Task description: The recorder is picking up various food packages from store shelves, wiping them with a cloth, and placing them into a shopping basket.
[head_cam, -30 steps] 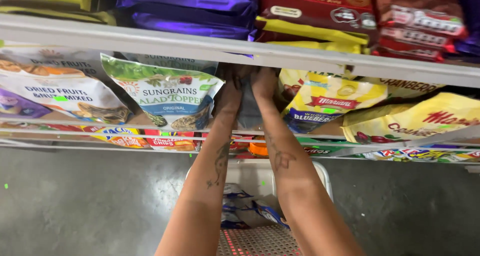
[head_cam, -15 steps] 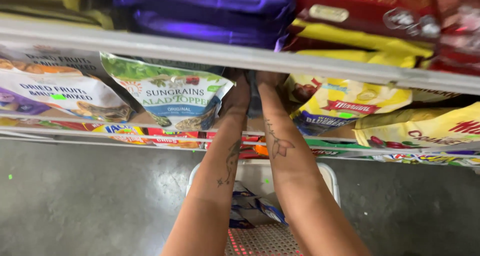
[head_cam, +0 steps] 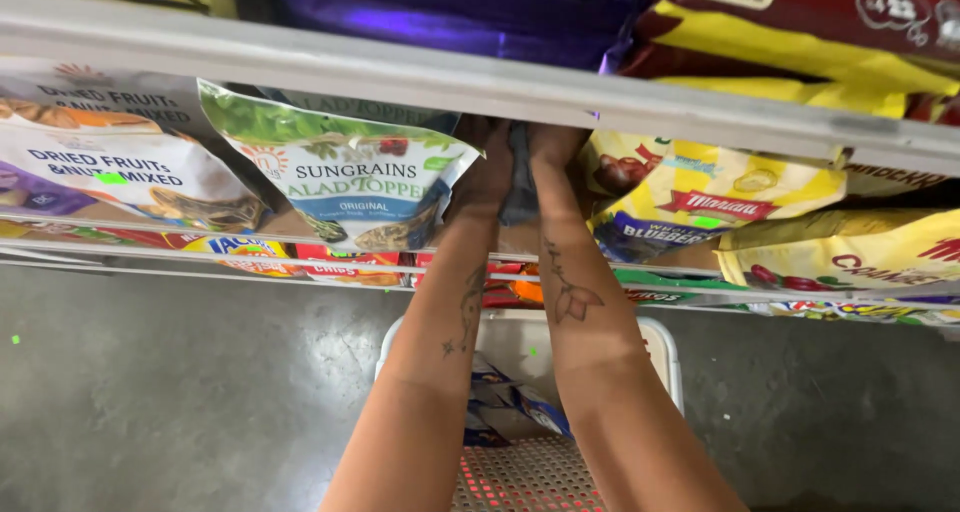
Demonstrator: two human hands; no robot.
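The grey metal shelf (head_cam: 420, 77) runs across the whole view and serves as the landmark. Above it lie purple bags (head_cam: 450, 12) and, further right, red and yellow bags (head_cam: 800, 32). Below it, standing on the tier underneath, the white dried-fruit bag (head_cam: 110, 167) leans at the far left, the green-and-white salad-topper pouch (head_cam: 345, 172) stands beside it, and yellow fruit bags (head_cam: 690, 187) fill the right. Lower still, beneath that tier, a white plastic crate (head_cam: 660, 347) sits on the grey floor (head_cam: 180, 392) with a few loose packets in it.

Directly under the shelf's middle, both arms reach up into the gap. The left hand (head_cam: 490, 172) and right hand (head_cam: 552, 150) are close together, pressed on either side of a grey-blue pouch (head_cam: 519, 177), which stands upright between the salad-topper pouch and the yellow fruit bags, its top hidden in the shadow under the shelf. The fingers go out of sight behind it, so how tightly they close cannot be told.

By its look the pouch is light, soft and crinkly, with a smooth film skin that may slide. It would likely buckle if squeezed mid-panel; the side seams, where the hands lie, seem the firmest place to hold.
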